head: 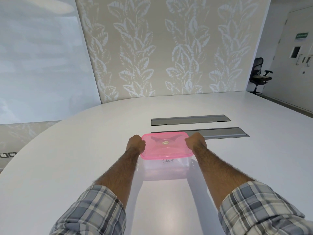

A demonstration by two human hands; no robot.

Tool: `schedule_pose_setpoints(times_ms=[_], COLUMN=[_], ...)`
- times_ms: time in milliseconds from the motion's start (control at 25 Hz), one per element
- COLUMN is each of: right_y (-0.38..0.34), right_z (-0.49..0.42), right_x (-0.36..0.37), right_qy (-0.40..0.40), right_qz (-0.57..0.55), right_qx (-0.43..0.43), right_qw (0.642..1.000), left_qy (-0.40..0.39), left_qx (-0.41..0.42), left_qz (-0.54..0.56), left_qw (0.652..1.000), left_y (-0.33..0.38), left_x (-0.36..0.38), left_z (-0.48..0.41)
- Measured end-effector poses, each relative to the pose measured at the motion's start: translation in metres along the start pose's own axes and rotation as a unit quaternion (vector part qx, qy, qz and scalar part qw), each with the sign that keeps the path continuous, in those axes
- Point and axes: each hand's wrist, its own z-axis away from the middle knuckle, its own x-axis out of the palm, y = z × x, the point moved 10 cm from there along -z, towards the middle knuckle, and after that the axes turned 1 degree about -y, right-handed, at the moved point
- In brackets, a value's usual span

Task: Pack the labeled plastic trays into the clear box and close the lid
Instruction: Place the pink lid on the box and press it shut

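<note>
A clear plastic box [166,164] with handwriting on its front wall stands on the white table [84,150]. A translucent pink lid [165,145] with a small round sticker lies flat on top of it. My left hand [136,143] grips the lid's left edge with curled fingers. My right hand [196,141] holds the lid's right edge the same way. The box's contents are hard to make out through the wall; no separate trays are visible.
Two grey recessed cable hatches [189,119] [225,132] lie in the table just behind the box. A patterned wall stands beyond the table's far edge. A black office chair [259,76] stands at the far right near a door.
</note>
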Motion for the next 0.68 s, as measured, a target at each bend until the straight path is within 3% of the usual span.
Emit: schedule_pose_setpoints(times_ms=[680], right_y=[-0.009], right_z=[-0.022], right_x=[0.016], right_qy=[-0.034], right_qz=[0.02], right_qx=[-0.028], right_qw=[0.999], left_qy=[-0.011], left_qx=[-0.028], left_qz=[0.046], left_qw=[0.998], left_y=[-0.004], left_x=[0.02], left_z=[-0.02])
